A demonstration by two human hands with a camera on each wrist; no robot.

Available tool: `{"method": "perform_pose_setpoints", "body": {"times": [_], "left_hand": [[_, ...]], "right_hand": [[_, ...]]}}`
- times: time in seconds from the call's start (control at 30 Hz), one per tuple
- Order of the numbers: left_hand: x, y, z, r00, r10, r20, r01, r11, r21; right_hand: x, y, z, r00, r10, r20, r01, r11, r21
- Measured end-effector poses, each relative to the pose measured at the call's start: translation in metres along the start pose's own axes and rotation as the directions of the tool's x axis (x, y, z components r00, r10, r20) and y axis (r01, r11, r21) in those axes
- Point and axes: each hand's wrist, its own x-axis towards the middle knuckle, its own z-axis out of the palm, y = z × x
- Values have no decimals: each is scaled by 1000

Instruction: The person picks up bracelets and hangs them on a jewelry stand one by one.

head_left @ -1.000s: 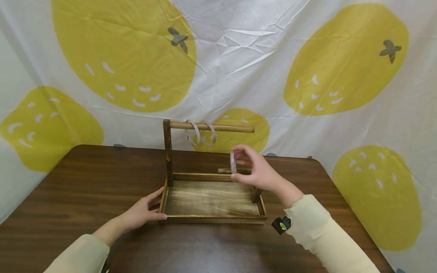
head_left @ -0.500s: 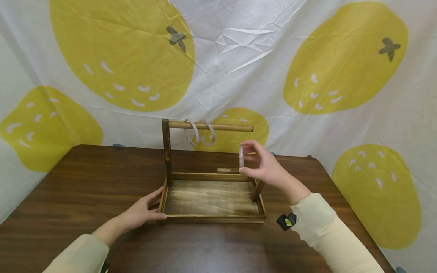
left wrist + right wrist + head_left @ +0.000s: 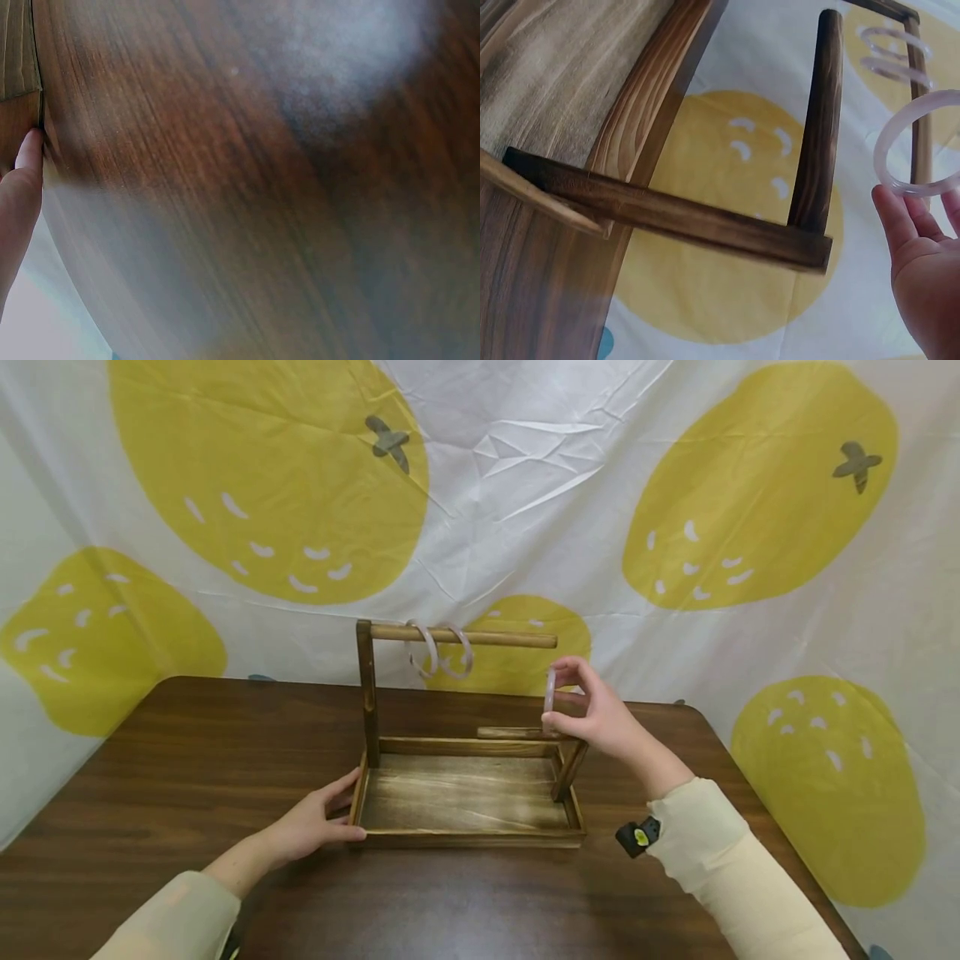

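Observation:
A wooden bangle stand (image 3: 468, 841) has a tray base, a tall bar on a left post and a lower bar (image 3: 510, 732) on a right post. Two pale pink bangles (image 3: 457, 652) hang on the tall bar. My right hand (image 3: 600, 714) pinches a third pale bangle (image 3: 550, 693) between thumb and fingertips, near the lower bar's right end. In the right wrist view this bangle (image 3: 891, 142) appears as a ring, right of the lower bar. My left hand (image 3: 307, 827) touches the tray's left end, its thumb at the front corner and its fingers fairly straight along the side.
The stand rests on a dark brown wooden table (image 3: 187, 760) with rounded back corners. Behind it hangs a white cloth (image 3: 517, 485) printed with large yellow fruit.
My right hand has moved right and slightly up with its bangle, uncovering more of the lower bar and the right post. My left hand has stayed at the tray.

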Motion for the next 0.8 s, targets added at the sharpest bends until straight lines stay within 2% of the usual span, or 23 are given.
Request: {"method": "perform_pose_setpoints", "body": {"times": [0.3, 0.8], "left_hand": [[0, 2, 0, 1000, -3, 11, 3, 1000, -7], [-1, 4, 0, 1000, -20, 20, 20, 1000, -5]], "right_hand": [[6, 9, -12, 992, 122, -18, -121, 992, 38], [15, 7, -18, 991, 127, -31, -126, 991, 51]]}}
